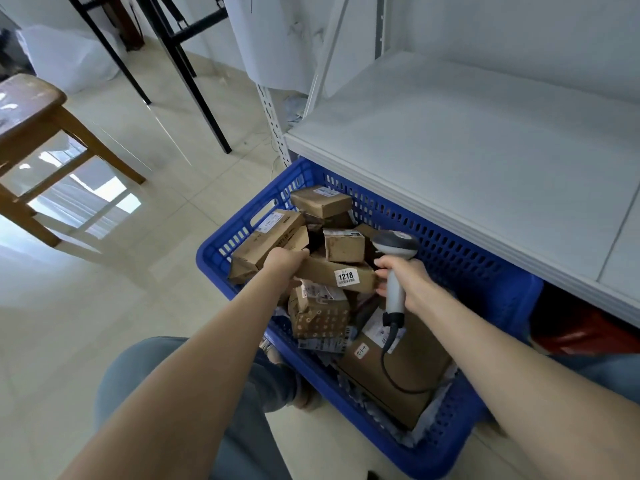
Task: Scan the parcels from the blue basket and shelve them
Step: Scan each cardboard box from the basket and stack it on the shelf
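Observation:
A blue basket [491, 271] stands on the floor, partly under a white shelf [467, 140], and holds several brown cardboard parcels. My left hand [285, 263] grips the left end of a long brown parcel [329, 271] with a white "1218" label, held above the pile. My right hand [407, 277] holds a grey barcode scanner [394, 247] by its handle, and its fingertips touch the parcel's right end. The scanner's cable hangs down over a large flat box [415, 368] in the basket.
A wooden stool [38, 133] stands at the left on the tiled floor. Black table legs [194, 74] rise behind it. The shelf's perforated upright [275, 126] stands by the basket's far corner. My knees in jeans [156, 375] are below the basket.

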